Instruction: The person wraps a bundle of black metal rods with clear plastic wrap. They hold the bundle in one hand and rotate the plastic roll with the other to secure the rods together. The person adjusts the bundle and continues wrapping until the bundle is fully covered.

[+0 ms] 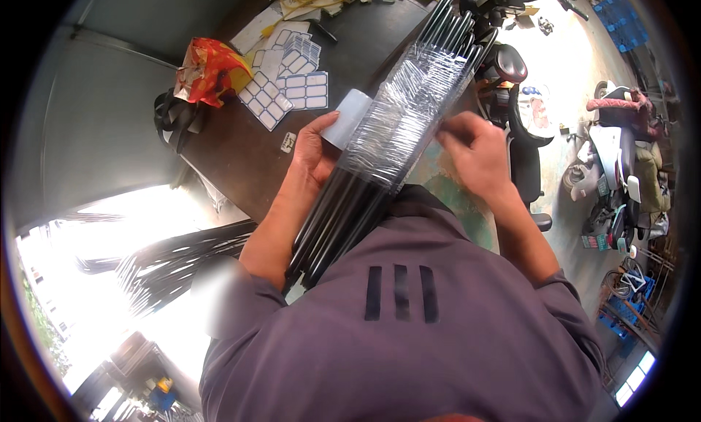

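Left hand (pixel 312 155) grips a white tape roll (pixel 347 117) against the film-wrapped bundle of black rods (pixel 394 133); right hand (pixel 476 153), opposite, apparently pinches the film.

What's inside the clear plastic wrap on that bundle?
Long black rods, bundled under clear plastic wrap. Left hand covers part of the near side; the rod count is unclear.

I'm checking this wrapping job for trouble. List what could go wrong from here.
1. The long bundle of black rods juts well past the dark brown table; it could tip or swing into the parked black motorbike.
2. The clear plastic film looks crinkled, and only the right hand pulls it; it may tear or bunch.
3. The left hand holds both the bundle and a white roll; the roll could slip.
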